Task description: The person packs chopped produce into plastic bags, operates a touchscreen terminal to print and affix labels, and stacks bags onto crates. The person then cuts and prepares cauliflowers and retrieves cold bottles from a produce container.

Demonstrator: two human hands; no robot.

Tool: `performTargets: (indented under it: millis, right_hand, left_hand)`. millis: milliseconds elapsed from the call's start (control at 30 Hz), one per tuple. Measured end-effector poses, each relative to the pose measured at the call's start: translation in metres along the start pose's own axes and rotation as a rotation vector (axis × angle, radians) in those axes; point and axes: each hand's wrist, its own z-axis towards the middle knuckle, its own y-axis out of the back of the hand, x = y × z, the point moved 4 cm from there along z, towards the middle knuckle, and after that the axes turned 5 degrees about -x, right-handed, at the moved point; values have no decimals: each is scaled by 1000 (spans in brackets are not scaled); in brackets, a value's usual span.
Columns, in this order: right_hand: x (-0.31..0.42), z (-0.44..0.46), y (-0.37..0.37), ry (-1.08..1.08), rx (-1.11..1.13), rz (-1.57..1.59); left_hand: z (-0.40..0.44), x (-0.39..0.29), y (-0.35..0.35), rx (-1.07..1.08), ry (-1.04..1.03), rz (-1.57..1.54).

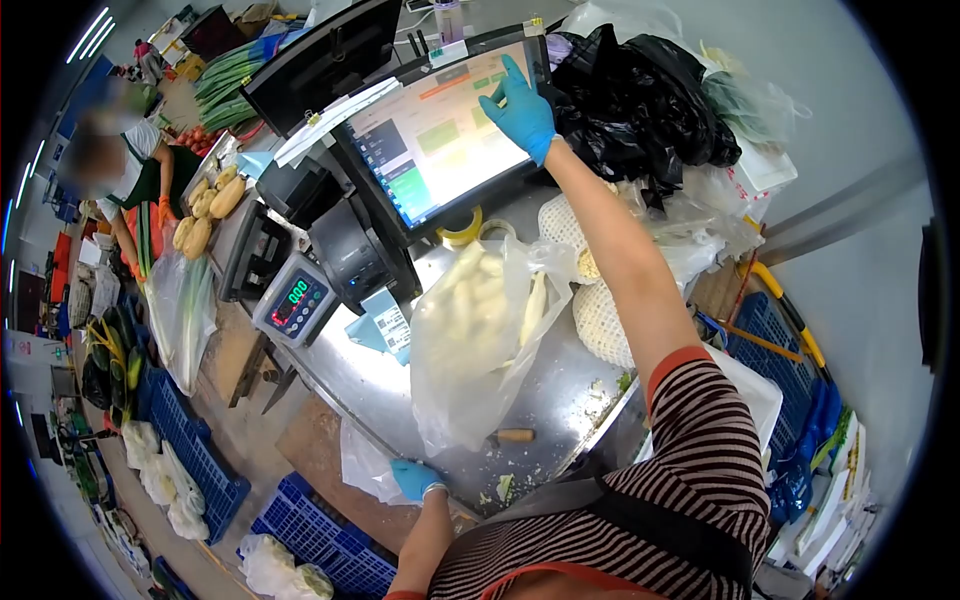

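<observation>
My right hand [524, 112], in a blue glove, reaches to the upper right of a lit touch screen [455, 130]. Its index finger is stretched out and the thumb stands apart, with nothing held. Low by the metal counter's edge, my left hand [415, 480], also gloved in blue, has its fingers closed on a clear plastic bag [368, 462], though its fingertips are partly hidden. Between the hands, a larger translucent bag [465, 330] of pale, long vegetables lies on the steel counter [545, 395]. A printed label [392, 325] hangs beside it from the label printer [350, 255].
A scale display [297, 300] reads 0.00. Black plastic bags [640, 105] are heaped right of the screen, above netted round produce [600, 325]. A wooden-handled tool [516, 435] lies on the counter. Blue crates [320, 535] stand below. At left, a co-worker [150, 180] handles bagged leeks [180, 300].
</observation>
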Motion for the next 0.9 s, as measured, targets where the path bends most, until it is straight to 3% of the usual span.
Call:
performTargets:
  millis: [67, 267, 367, 467, 567, 633, 900]
  right_hand:
    - [3, -5, 3, -5, -46, 32]
    - [5, -8, 1, -12, -48, 48]
    - [-1, 1, -8, -16, 28, 46]
    - [-4, 3, -15, 65, 26, -40]
    - [5, -4, -4, -29, 14, 34]
    - [12, -16, 3, -34, -53, 8]
    - [61, -73, 1, -103, 149, 251]
  left_hand:
    - [10, 16, -16, 1, -103, 72]
    - [1, 5, -6, -59, -120, 154]
    - [-5, 0, -2, -92, -118, 53]
    - [-32, -43, 31, -78, 40, -138]
    - [-21, -27, 16, -205, -154, 55]
    - [-19, -25, 15, -180, -71, -36]
    - [-20, -28, 18, -136, -72, -75]
